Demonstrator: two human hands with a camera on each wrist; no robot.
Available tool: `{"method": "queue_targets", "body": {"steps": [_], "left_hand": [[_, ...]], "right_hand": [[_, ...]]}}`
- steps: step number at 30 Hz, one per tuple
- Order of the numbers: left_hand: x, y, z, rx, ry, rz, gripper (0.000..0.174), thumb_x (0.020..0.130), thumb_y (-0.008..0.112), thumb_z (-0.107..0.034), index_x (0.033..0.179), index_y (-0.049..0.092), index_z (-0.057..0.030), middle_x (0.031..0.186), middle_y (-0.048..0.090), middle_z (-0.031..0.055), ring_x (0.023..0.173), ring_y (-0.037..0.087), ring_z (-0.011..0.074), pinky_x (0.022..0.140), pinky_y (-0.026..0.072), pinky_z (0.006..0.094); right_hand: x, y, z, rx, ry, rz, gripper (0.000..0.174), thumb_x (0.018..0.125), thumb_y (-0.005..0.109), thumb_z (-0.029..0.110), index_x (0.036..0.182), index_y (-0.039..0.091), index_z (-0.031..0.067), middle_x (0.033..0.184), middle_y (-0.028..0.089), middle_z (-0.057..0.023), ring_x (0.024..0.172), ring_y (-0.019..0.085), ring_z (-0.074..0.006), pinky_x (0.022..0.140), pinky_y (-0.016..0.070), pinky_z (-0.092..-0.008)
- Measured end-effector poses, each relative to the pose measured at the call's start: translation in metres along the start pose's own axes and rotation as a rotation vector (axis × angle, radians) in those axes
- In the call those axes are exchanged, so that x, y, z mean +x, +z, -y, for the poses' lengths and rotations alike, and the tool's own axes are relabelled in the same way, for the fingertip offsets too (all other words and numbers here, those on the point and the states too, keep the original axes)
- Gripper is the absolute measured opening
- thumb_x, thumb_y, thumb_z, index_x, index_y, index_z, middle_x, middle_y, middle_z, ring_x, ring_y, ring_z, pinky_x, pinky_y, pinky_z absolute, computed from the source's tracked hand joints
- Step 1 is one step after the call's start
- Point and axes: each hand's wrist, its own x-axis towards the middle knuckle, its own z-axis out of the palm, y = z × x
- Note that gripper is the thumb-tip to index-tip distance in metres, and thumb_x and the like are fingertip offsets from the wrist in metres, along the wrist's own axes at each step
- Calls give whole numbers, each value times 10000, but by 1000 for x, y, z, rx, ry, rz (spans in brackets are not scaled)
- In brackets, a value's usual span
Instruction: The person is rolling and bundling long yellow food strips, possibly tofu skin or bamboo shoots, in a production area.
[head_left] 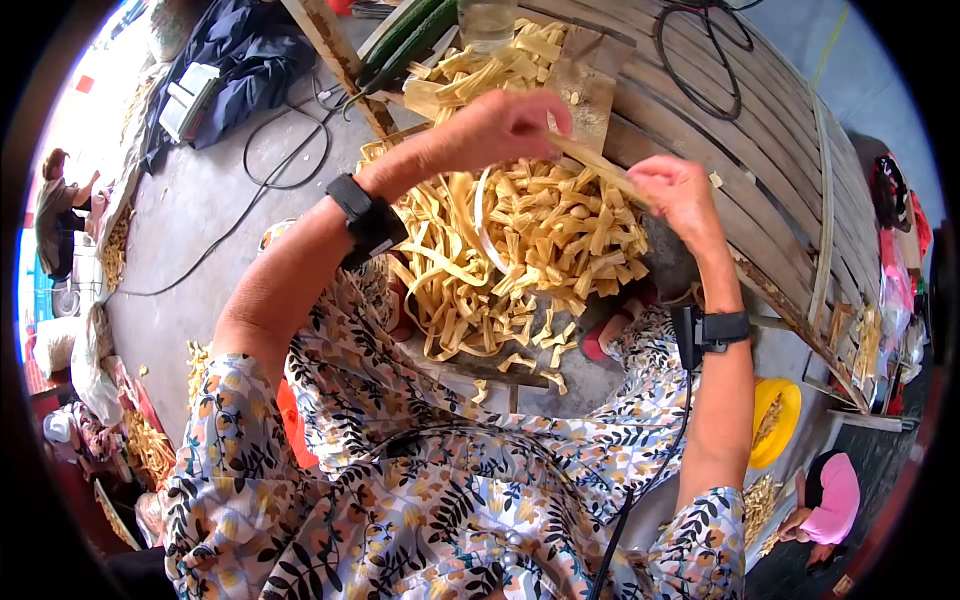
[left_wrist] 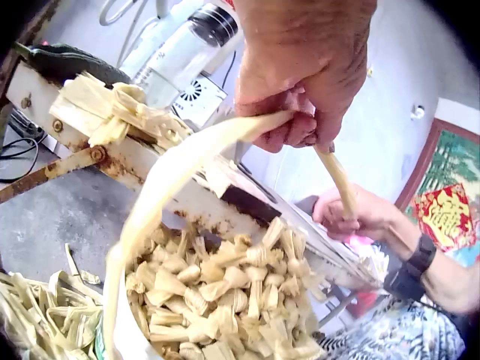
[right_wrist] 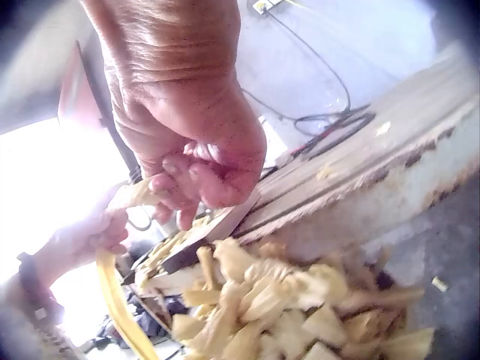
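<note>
One flower-patterned garment fills the near side, worn by the person sitting close up to the work. Just beyond the knees, a few small loose knots lie at the near edge of a big heap of knotted yellow pieces, with uncut-looking ribbons tangled on its left.

Above the far part of that heap is the piece being worked, a pale yellow strip stretched between both hands. The left hand pinches it with curled fingers, and a long tail hangs down from there. The right hand has the other end caught between thumb and fingers. To me this looks like the readying step, a length drawn out before tying; I can't make out any finished knot on it.

What it calls for next, I'd judge, is bringing the right end round into a loop and tucking it through, the left hand steadying the crossing and the pull kept gentle, since the strip could split.

Farther off, the slatted bench runs along the right, more yellow pieces sit at the far side, and green cucumbers lie far left.
</note>
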Motion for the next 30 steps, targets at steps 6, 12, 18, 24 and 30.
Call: {"method": "queue_targets", "body": {"steps": [6,12,18,24,30], "left_hand": [[3,-14,20,-332,83,-20,213,880,500,-224,794,580,-47,697,539,-27,627,500,32,577,423,170],[9,28,28,-1103,-101,217,287,918,406,-312,869,535,-60,625,520,-26,489,460,27,452,389,144],[11,24,20,-789,-164,109,327,908,408,-365,825,540,-77,650,515,-20,500,446,28,419,365,157],[12,-5,29,-803,-87,24,190,842,569,-218,917,612,-49,778,556,-31,679,474,37,656,402,173],[2,-17,26,-592,9,-65,128,849,551,-155,915,604,-59,817,556,-27,704,490,54,670,422,190]], "right_hand": [[-16,37,39,641,-96,552,395,761,654,295,1047,585,31,600,479,67,476,361,-3,436,270,-153],[-10,37,40,665,-205,358,561,717,661,402,1109,538,20,656,487,56,478,371,-8,453,266,-136],[-11,28,34,278,-205,184,323,793,627,263,998,607,14,742,602,8,605,512,-29,487,324,-127],[-9,24,22,32,-178,117,182,825,589,156,881,625,-14,679,594,9,644,526,-46,586,431,-184],[-7,16,10,182,-93,423,274,867,525,217,949,579,-39,761,622,-60,670,577,-93,613,478,-228]]}}
